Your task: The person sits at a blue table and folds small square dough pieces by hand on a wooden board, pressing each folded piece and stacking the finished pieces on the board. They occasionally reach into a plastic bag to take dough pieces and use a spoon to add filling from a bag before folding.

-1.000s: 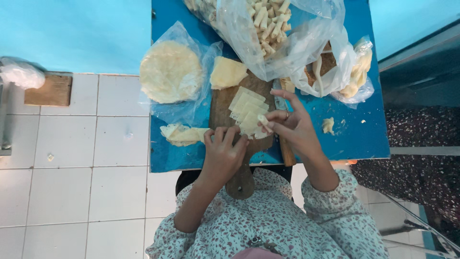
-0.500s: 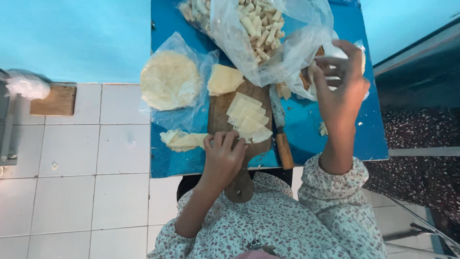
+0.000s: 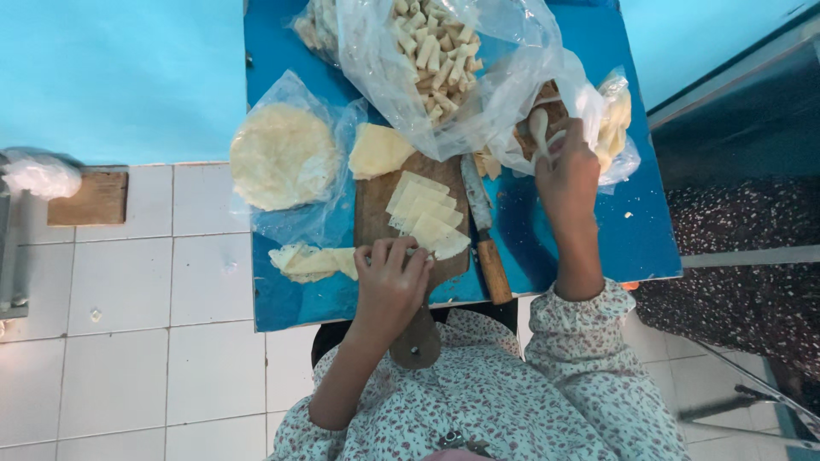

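My left hand (image 3: pixel 391 275) rests curled on the near end of a wooden cutting board (image 3: pixel 372 205), fingertips pinching the nearest pale dough sheet (image 3: pixel 437 235) of a fanned stack. My right hand (image 3: pixel 568 175) reaches to the far right of the blue table (image 3: pixel 295 299), closed around a white spoon (image 3: pixel 539 128). The spoon dips into a brownish filling inside a clear plastic bag (image 3: pixel 611 128). A knife (image 3: pixel 481 224) with a wooden handle lies on the table between the board and my right arm.
A round stack of wrappers (image 3: pixel 282 155) lies in plastic at the left. A larger dough piece (image 3: pixel 377 150) and scraps (image 3: pixel 312 260) lie around the board. A big clear bag of rolled sticks (image 3: pixel 436 51) sits at the back. White tiled floor lies left.
My right hand left the dough sheets on the board, swung up to the right and now holds the spoon at the plastic bag. My left hand stayed on the board.
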A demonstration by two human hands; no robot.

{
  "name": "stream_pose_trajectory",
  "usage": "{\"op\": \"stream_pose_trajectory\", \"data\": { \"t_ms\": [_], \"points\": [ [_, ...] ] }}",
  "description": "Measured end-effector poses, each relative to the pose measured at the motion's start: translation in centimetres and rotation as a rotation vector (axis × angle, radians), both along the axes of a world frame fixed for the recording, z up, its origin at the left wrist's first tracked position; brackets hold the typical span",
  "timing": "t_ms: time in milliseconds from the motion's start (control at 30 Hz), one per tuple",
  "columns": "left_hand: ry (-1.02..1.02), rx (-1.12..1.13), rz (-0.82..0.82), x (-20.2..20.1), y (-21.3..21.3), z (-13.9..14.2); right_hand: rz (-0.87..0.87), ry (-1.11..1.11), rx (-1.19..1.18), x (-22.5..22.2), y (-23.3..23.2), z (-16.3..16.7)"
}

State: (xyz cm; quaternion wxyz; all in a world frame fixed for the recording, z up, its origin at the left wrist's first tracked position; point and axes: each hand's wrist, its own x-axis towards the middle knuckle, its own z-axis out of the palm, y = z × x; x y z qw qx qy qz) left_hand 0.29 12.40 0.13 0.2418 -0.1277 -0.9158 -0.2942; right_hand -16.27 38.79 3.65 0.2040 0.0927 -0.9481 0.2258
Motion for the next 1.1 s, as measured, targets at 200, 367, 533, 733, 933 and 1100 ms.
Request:
{"op": "stream_pose_trajectory", "data": {
  "t_ms": [200, 367, 533, 733, 933, 1100],
  "points": [
    [-0.011, 0.006, 0.0, 0.0, -0.2, 0.0, 0.036, 0.036, -0.197, 0.1, 0.3, 0.7],
    [-0.023, 0.005, -0.001, 0.1, -0.2, 0.4, 0.194, 0.026, -0.261, 0.0, 0.2, 1.3],
    [-0.028, -0.002, -0.009, 0.3, -0.3, 0.6, 0.216, 0.212, -0.036, 0.2, 0.2, 1.4],
    [-0.029, 0.002, -0.007, 0.3, -0.3, 0.7, 0.172, 0.247, -0.061, 0.5, -0.3, 1.4],
    [-0.032, 0.001, -0.006, 0.4, -0.4, 0.6, 0.102, 0.205, -0.242, 0.6, 0.2, 1.0],
    [-0.033, -0.009, 0.036, 0.4, -0.5, 0.6, 0.076, 0.251, -0.345, 0.1, 1.2, 0.5]
  ]
}}
